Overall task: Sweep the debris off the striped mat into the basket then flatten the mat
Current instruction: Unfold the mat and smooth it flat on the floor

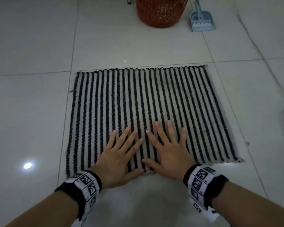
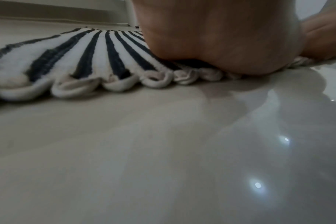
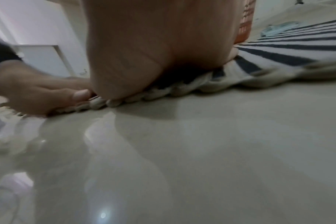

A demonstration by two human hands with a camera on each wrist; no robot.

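Observation:
The black-and-white striped mat (image 1: 146, 102) lies spread on the tiled floor, and I see no debris on it. Both my hands lie flat on its near edge, fingers straight and spread. My left hand (image 1: 121, 154) presses left of centre, my right hand (image 1: 167, 149) just beside it, thumbs almost touching. In the left wrist view the heel of my left hand (image 2: 220, 42) bears on the looped mat (image 2: 82, 57) edge. In the right wrist view my right hand (image 3: 153, 48) presses the mat (image 3: 288, 51) edge too. The orange basket (image 1: 161, 11) stands beyond the mat.
A grey dustpan (image 1: 202, 18) with a small brush in it lies on the floor right of the basket. A small white speck (image 1: 125, 61) sits on the tiles behind the mat. Glossy tile floor (image 1: 31, 104) surrounds the mat on all sides.

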